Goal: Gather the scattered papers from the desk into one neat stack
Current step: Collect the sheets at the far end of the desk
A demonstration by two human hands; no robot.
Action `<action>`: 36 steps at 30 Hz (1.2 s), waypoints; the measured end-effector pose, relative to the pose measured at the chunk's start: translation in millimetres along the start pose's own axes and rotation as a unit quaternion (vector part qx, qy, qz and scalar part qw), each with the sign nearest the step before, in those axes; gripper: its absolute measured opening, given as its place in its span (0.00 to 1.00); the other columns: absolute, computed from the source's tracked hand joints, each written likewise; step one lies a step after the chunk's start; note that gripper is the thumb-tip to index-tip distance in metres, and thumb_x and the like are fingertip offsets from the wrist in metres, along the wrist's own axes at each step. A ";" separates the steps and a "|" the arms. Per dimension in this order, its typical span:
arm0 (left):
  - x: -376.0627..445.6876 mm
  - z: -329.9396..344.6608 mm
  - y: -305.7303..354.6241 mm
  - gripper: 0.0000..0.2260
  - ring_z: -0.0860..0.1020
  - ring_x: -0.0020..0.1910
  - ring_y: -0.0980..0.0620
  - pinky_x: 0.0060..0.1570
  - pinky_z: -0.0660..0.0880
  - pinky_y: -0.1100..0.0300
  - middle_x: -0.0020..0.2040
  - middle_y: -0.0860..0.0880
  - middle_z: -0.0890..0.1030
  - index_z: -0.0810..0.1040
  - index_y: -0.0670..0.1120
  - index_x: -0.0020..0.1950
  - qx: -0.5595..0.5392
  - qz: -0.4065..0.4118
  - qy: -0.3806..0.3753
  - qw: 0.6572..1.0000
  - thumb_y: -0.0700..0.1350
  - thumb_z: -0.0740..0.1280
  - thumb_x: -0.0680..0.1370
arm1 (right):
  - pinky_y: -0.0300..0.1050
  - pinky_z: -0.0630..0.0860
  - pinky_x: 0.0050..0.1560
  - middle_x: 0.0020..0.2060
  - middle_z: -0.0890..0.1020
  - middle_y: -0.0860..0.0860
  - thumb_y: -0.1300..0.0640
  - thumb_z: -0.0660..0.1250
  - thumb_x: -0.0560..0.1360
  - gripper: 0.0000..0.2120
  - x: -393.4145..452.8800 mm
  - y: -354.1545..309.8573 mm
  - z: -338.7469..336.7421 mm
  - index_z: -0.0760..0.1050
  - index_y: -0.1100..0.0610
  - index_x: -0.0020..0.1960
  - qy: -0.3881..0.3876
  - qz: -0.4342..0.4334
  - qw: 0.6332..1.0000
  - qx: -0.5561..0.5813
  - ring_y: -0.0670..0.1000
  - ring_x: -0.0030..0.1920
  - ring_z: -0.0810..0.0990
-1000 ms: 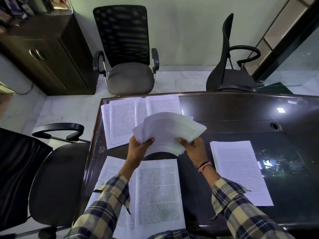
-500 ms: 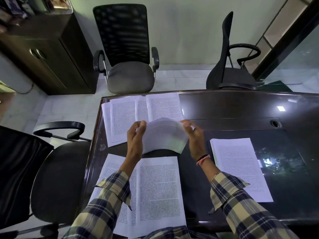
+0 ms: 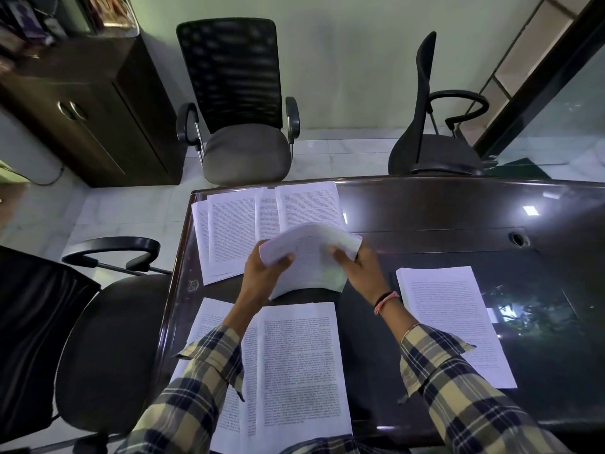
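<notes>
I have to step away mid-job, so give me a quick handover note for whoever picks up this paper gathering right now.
Left hand and right hand both grip the gathered bundle, held above the desk and bent, its edges not squared.
Still lying on the desk: the far-left sheets, overlapping; the near sheets under the forearms; the right stack.
Done: some pages collected in hand.
Left: square the bundle, pick up the three remaining groups, set down one neat stack.

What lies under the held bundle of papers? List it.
Under the held bundle, gripped by left hand and right hand, bare dark desk shows, plus far sheets' edges. Directly beneath is hidden.
</notes>
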State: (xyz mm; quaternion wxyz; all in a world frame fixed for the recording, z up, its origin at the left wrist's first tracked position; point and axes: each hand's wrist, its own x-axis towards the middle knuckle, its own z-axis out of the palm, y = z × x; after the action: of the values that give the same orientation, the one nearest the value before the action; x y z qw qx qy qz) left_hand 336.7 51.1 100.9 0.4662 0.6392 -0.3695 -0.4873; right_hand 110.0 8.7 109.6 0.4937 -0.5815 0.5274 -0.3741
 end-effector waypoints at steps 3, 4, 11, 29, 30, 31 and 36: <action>1.8 -2.0 -17.4 0.13 0.81 0.58 0.40 0.58 0.81 0.42 0.56 0.46 0.84 0.80 0.48 0.59 0.061 -0.074 -0.004 0.995 0.42 0.77 0.76 | 0.44 0.79 0.60 0.59 0.82 0.52 0.59 0.67 0.81 0.19 0.2 24.1 1.3 0.72 0.57 0.71 -0.057 0.054 0.994 -0.073 0.53 0.61 0.80; 1.7 -2.5 -20.5 0.11 0.81 0.58 0.38 0.57 0.81 0.41 0.55 0.44 0.84 0.80 0.48 0.58 0.063 -0.085 -0.001 0.994 0.42 0.76 0.77 | 0.46 0.77 0.62 0.59 0.82 0.54 0.61 0.66 0.81 0.18 1.0 29.4 1.5 0.72 0.58 0.71 -0.063 0.066 0.991 -0.102 0.55 0.62 0.80; -5.4 1.5 0.1 0.12 0.86 0.53 0.42 0.53 0.84 0.43 0.55 0.46 0.87 0.80 0.44 0.63 -0.027 -0.024 -0.024 0.999 0.47 0.70 0.81 | 0.33 0.79 0.48 0.58 0.83 0.54 0.58 0.63 0.83 0.10 2.8 17.7 -17.5 0.75 0.62 0.62 -0.022 0.074 0.996 -0.048 0.53 0.57 0.82; -28.5 130.1 -20.2 0.14 0.84 0.60 0.44 0.56 0.83 0.49 0.62 0.47 0.85 0.77 0.48 0.70 -0.028 -0.135 -0.228 0.964 0.44 0.65 0.84 | 0.48 0.83 0.54 0.56 0.84 0.54 0.53 0.62 0.84 0.11 -42.7 86.8 -151.8 0.75 0.59 0.59 0.010 0.172 0.985 0.022 0.55 0.56 0.84; -29.4 141.6 -22.3 0.14 0.84 0.59 0.45 0.54 0.83 0.51 0.61 0.48 0.85 0.78 0.47 0.69 -0.004 -0.144 -0.236 0.961 0.43 0.66 0.84 | 0.48 0.83 0.53 0.55 0.84 0.54 0.54 0.62 0.84 0.10 -44.4 91.0 -163.9 0.75 0.59 0.58 0.013 0.174 0.984 0.018 0.56 0.55 0.84; -31.2 157.9 -24.6 0.13 0.85 0.59 0.46 0.55 0.83 0.51 0.61 0.48 0.86 0.80 0.46 0.68 0.016 -0.154 -0.239 0.959 0.41 0.67 0.83 | 0.50 0.82 0.53 0.54 0.84 0.55 0.54 0.62 0.84 0.09 -46.4 96.1 -180.4 0.76 0.59 0.57 0.013 0.177 0.984 0.014 0.57 0.54 0.83; -37.6 229.8 -47.1 0.10 0.86 0.55 0.45 0.58 0.83 0.45 0.57 0.47 0.87 0.85 0.41 0.59 0.082 -0.181 -0.185 0.962 0.38 0.73 0.78 | 0.48 0.81 0.50 0.52 0.83 0.54 0.54 0.61 0.84 0.08 -52.9 127.8 -249.1 0.75 0.59 0.55 0.002 0.192 0.981 -0.022 0.56 0.51 0.82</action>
State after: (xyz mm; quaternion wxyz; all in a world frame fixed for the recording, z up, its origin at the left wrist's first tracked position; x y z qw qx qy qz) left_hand 105.7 45.5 45.6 0.2396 0.6301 -0.3666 -0.6412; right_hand -168.0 21.5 48.2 0.5424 -0.4797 0.6381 -0.2618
